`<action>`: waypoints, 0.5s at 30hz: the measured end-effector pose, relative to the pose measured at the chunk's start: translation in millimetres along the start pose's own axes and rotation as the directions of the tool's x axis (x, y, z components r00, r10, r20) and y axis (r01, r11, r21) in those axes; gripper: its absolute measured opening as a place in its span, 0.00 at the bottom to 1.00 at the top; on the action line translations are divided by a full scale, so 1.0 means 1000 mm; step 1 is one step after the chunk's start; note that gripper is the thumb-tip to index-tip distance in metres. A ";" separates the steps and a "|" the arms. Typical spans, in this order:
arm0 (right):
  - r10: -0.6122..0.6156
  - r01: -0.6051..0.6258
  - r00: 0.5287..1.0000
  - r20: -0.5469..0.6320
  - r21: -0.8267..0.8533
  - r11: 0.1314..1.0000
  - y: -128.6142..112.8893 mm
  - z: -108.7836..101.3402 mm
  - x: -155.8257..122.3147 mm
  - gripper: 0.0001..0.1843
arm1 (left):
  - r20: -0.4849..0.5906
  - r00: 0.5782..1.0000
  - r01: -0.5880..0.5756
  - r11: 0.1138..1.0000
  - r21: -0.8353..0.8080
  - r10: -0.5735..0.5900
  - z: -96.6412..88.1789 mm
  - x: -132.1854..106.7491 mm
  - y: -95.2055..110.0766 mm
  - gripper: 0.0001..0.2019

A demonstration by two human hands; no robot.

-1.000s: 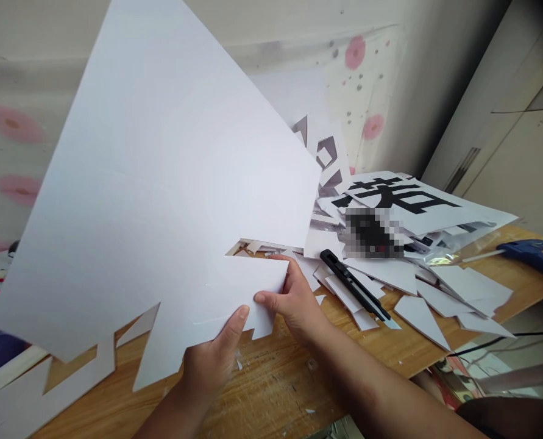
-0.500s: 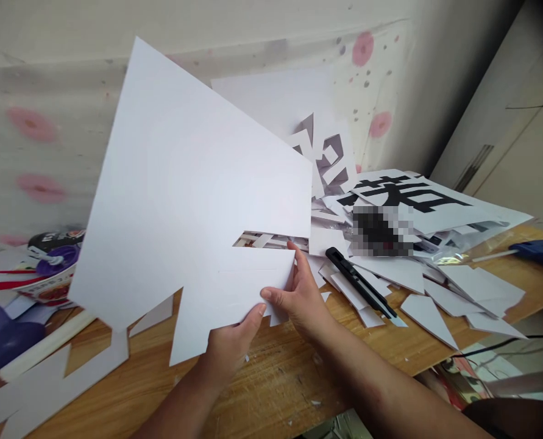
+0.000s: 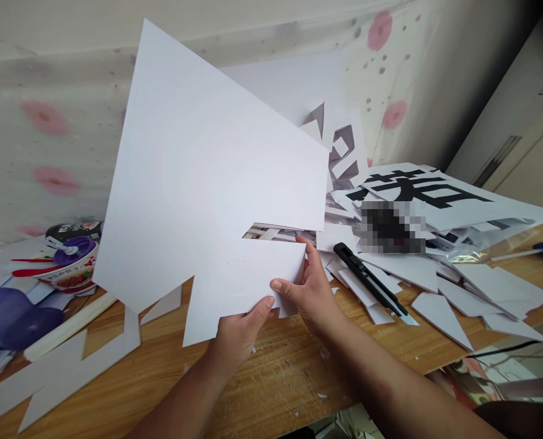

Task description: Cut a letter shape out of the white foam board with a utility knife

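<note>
A large white foam board sheet, with angular notches along its lower edge and a slit-like opening near its right side, is held up tilted above the table. My left hand grips its bottom edge, thumb on the front and the other fingers hidden behind. Closed on the lower right corner is my right hand, its thumb in front and a fingertip showing at the slit. To the right of that hand lies a black utility knife with its blade out, resting on white offcuts.
Printed sheets with bold black characters lie at the back right. At left are a paper bowl, a purple object, a white roll and a cut white piece. The wooden table's front edge runs below my arms.
The view has shifted, so the scene sits farther right in the picture. Both hands keep their hold on the foam board, whose tilt is nearly the same.
</note>
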State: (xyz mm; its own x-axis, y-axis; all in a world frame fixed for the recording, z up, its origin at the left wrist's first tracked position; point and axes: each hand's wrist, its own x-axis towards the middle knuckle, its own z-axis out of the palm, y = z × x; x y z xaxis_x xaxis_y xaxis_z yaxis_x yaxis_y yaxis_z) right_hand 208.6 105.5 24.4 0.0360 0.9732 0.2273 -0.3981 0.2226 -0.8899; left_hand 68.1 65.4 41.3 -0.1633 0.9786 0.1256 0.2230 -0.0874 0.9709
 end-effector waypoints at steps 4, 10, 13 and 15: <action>0.012 -0.012 1.000 -0.010 0.001 1.000 0.000 0.000 0.001 0.50 | 0.073 0.997 -0.034 0.999 -0.020 0.035 -0.004 0.006 -0.009 0.26; 0.027 -0.027 1.000 -0.007 0.040 0.999 -0.003 0.001 0.000 0.47 | 0.098 0.993 -0.057 0.998 -0.021 0.059 -0.005 0.007 -0.015 0.27; 0.017 -0.016 1.000 -0.016 0.045 0.999 -0.003 0.001 0.000 0.44 | 0.105 0.993 -0.048 0.998 -0.028 0.051 -0.004 0.007 -0.010 0.27; 0.025 -0.024 0.999 -0.021 0.038 0.999 -0.003 0.001 0.001 0.41 | 0.107 0.994 -0.023 0.998 -0.050 0.028 -0.002 0.005 -0.004 0.27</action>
State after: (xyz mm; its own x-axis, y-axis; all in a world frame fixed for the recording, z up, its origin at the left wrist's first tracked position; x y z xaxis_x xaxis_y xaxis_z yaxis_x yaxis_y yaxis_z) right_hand 208.3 105.6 27.4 0.0450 0.9794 0.1970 -0.4333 0.1968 -0.8795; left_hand 64.1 70.2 38.3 -0.0534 0.9901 0.1301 0.1783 -0.1187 0.9768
